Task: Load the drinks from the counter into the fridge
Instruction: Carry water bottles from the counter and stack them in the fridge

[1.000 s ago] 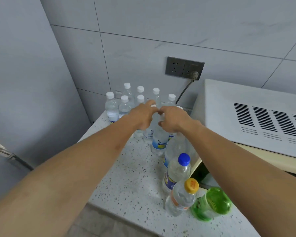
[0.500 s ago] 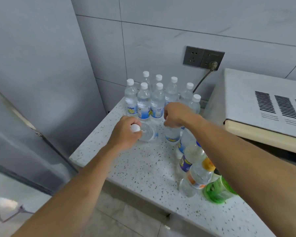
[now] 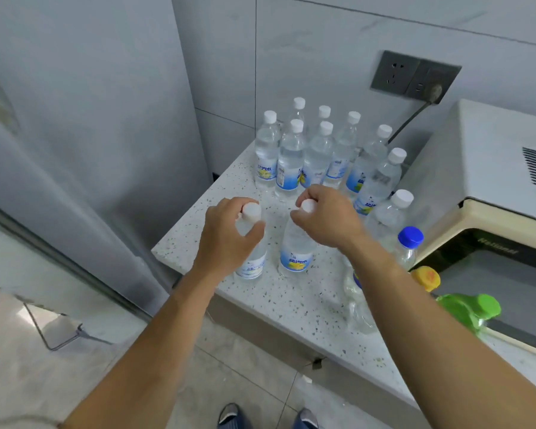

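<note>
My left hand (image 3: 229, 233) grips the neck of a clear water bottle (image 3: 252, 261) with a white cap, upright near the counter's left front corner. My right hand (image 3: 325, 218) grips the neck of a second water bottle (image 3: 294, 249) just to its right. Both bottles are over the speckled counter (image 3: 291, 298); I cannot tell whether they touch it. Behind them stands a cluster of several water bottles (image 3: 319, 150) by the wall. The grey fridge (image 3: 75, 134) stands left of the counter, its door shut.
A blue-capped bottle (image 3: 409, 243), an orange-capped bottle (image 3: 426, 278) and a green bottle (image 3: 471, 308) stand along the counter's right side beside a cream microwave (image 3: 492, 168). A wall socket (image 3: 415, 77) holds a plug. A metal stand (image 3: 56, 329) rests on the floor at left.
Both hands have drawn their bottles toward the front of the counter, away from the cluster. The view has tilted down and left, showing more floor and fridge.
</note>
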